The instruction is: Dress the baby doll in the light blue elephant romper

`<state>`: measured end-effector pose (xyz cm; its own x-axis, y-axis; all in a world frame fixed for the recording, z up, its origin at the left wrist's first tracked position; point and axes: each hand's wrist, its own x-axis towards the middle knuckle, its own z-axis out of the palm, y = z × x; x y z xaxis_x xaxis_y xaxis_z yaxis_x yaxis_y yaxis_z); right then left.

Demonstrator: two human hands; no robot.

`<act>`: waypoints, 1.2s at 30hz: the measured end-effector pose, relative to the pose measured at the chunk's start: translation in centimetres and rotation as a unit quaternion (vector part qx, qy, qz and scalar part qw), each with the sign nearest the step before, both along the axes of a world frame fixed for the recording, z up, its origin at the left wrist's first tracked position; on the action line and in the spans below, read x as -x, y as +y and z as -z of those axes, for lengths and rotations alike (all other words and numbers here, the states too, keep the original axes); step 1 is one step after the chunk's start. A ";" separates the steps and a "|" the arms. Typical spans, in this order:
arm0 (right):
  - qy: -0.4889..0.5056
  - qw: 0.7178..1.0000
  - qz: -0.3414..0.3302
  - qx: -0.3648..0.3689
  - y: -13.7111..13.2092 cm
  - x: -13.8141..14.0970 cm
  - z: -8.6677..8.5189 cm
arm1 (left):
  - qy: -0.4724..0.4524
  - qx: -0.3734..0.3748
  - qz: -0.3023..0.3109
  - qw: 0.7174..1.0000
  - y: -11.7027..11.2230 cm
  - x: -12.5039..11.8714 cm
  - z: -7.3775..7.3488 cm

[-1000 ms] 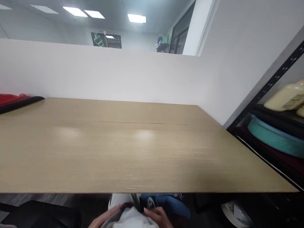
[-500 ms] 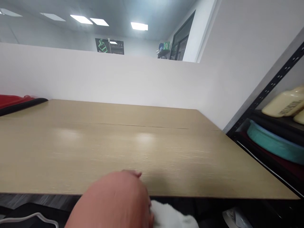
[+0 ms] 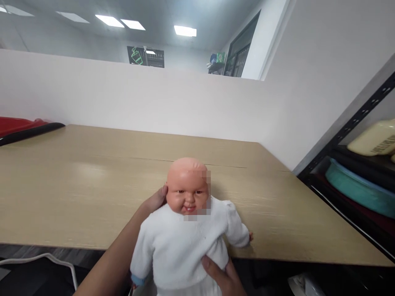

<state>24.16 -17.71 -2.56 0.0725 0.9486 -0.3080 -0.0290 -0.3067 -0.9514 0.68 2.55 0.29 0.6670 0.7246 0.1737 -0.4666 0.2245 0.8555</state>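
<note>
Table point(image 3: 92, 197) — light wood grain, wide, carrying the doll at the middle of its near edge; a white partition wall point(image 3: 123, 98) stands along its far edge.

Shelving rack point(image 3: 348, 127) — black metal, just past the table's right edge; holds a teal round tub point(image 3: 358, 187) and, above it, a cream plastic jug point(image 3: 373, 137) lying on its side.

Red tray point(image 3: 15, 125) — at the far left corner, only partly in view.

Baby doll point(image 3: 188, 226) — bald, white knitted suit, face toward me, its back against the near edge and its lower half hanging off below it. I judge it is propped there so the edge takes some of its weight.

My left hand point(image 3: 156, 199) — cupped behind the doll's head, thumb at its cheek, likely to keep the head from lolling back.

My right hand point(image 3: 224, 275) — closed under the doll's body at the hem of the suit, bearing it from below.

White cable point(image 3: 46, 261) — looped on the floor under the near left edge.
</note>
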 end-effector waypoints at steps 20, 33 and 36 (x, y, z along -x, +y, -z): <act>0.076 0.997 -0.001 -0.023 11.2 0.6 -2.3 | 0.107 0.078 0.060 0.989 12.9 -1.7 -4.6; -0.154 0.956 -0.152 -0.199 8.8 -1.1 -1.8 | 0.169 0.079 0.006 0.982 22.2 -1.3 -3.1; -0.242 0.934 -0.153 -0.216 8.8 -1.0 -1.7 | 0.191 0.067 0.007 0.979 23.7 -1.0 -3.3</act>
<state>25.19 -8.92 -0.84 -0.1904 0.9760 0.1058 0.4627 0.1843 -0.8672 1.69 26.27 3.61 0.6748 0.7139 -0.1872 -0.1133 0.3508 0.9296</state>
